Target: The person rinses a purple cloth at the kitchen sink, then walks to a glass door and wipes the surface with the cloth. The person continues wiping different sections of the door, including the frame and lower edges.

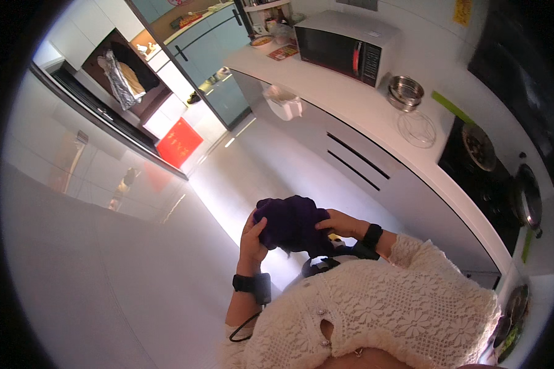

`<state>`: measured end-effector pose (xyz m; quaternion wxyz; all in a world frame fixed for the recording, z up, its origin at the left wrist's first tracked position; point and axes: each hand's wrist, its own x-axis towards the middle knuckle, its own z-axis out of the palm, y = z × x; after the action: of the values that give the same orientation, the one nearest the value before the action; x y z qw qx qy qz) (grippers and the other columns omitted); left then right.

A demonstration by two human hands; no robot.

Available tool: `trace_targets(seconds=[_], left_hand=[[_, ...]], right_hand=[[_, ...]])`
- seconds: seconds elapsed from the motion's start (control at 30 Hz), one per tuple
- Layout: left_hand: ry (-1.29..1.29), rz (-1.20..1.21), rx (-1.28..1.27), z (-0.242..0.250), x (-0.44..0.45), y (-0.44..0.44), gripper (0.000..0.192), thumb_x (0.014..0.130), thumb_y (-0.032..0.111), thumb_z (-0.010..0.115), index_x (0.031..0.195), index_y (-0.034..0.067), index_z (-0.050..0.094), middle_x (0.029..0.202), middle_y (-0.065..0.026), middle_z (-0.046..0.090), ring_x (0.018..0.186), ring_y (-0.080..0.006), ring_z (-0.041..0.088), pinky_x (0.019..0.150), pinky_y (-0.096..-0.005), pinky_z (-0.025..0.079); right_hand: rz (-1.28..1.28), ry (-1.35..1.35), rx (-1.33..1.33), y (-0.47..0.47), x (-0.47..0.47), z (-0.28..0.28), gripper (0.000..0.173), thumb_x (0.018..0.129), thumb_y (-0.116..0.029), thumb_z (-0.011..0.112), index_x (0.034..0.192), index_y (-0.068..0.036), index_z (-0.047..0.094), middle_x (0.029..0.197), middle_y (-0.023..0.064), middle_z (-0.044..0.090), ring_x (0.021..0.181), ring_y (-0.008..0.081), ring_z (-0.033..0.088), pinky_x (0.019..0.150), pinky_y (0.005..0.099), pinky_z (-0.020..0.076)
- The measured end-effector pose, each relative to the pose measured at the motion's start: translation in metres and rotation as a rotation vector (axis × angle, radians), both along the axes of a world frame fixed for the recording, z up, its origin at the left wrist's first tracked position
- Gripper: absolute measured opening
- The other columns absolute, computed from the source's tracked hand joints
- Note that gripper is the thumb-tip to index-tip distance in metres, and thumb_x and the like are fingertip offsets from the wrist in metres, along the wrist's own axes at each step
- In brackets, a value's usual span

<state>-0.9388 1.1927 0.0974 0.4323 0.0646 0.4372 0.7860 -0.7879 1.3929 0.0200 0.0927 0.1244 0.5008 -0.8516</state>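
A bunched dark purple cloth (292, 223) is held up between both hands in front of my body, above the floor. My left hand (254, 237) grips its left edge, with the thumb on the near side and the fingers partly hidden behind the folds. On the right side of the cloth, my right hand (344, 224) pinches the fabric between thumb and fingers. Black bands with small devices are strapped round both wrists. The cloth's underside cannot be seen.
A white counter (341, 108) curves along the right, bearing a microwave oven (339, 48), stacked steel pots (405, 92) and a glass lid (416, 128). Beyond are a black hob (482, 184) with pans. A white bin (282, 102) hangs on the cabinet front. A red mat (180, 142) lies by the doorway.
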Motion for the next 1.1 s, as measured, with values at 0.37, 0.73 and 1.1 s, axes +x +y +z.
trace_targets(seconds=[0.37, 0.73, 1.1], left_hand=[[0.235, 0.177, -0.176, -0.042, -0.102, 0.026, 0.029, 0.090, 0.008, 0.052, 0.117, -0.002, 0.052, 0.109, -0.0100, 0.061, 0.099, -0.0188, 0.059, 0.091, -0.0303, 0.045], [0.356, -0.028, -0.423, -0.116, -0.240, 0.046, 0.023, 0.091, 0.021, 0.055, 0.106, 0.005, 0.056, 0.096, -0.0044, 0.061, 0.088, -0.0139, 0.058, 0.080, -0.0280, 0.045], [0.564, -0.730, -0.293, -0.077, -0.228, 0.095, 0.055, 0.076, 0.024, 0.075, 0.120, 0.001, 0.052, 0.106, -0.0089, 0.062, 0.097, -0.0170, 0.059, 0.086, -0.0306, 0.047]], right_hand=[[0.158, -0.076, -0.033, 0.080, -0.120, 0.007, 0.039, 0.073, -0.012, 0.064, 0.109, 0.002, 0.056, 0.100, 0.0098, 0.063, 0.092, 0.0211, 0.060, 0.089, 0.0325, 0.0468], [-0.308, -0.108, -0.133, 0.070, -0.174, 0.019, 0.037, 0.076, -0.006, 0.058, 0.112, 0.003, 0.054, 0.103, 0.0130, 0.063, 0.096, 0.0244, 0.061, 0.092, 0.0371, 0.0477], [-0.395, 0.038, -0.043, 0.018, -0.230, 0.043, 0.041, 0.077, -0.004, 0.066, 0.117, -0.002, 0.055, 0.110, 0.0083, 0.061, 0.103, 0.0208, 0.058, 0.094, 0.0347, 0.0450]])
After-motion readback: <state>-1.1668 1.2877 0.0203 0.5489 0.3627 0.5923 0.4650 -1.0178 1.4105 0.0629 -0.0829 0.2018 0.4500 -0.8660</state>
